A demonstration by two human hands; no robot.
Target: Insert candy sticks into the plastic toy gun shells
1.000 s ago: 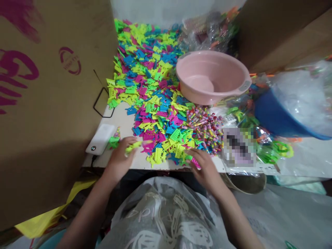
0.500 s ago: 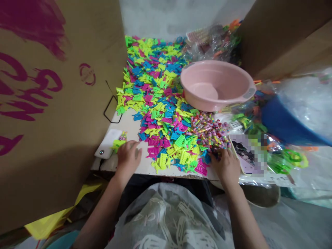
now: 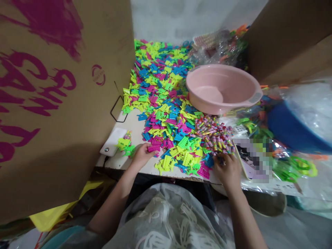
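My left hand pinches a pink slotted plastic toy piece at the left edge of a heap of similar pieces in yellow, green, blue and pink. Left of that hand lie a few yellow and green pieces with small candy-like bits beside them. My right hand is curled at the near edge of a pile of small colourful tubes, perhaps wrapped candies. Its fingertips point down and are partly hidden; what they hold cannot be made out. Blue pieces lie just left of them.
A pink basin stands behind the tubes. Left is a tall cardboard box, with a white power bank and cable near it. On the right are a blurred-out tray, bagged green toys and a blue container.
My left hand has moved right from the small group of pieces and taken hold of a pink piece. Green pieces now show beside the yellow ones. The view has shifted slightly left.
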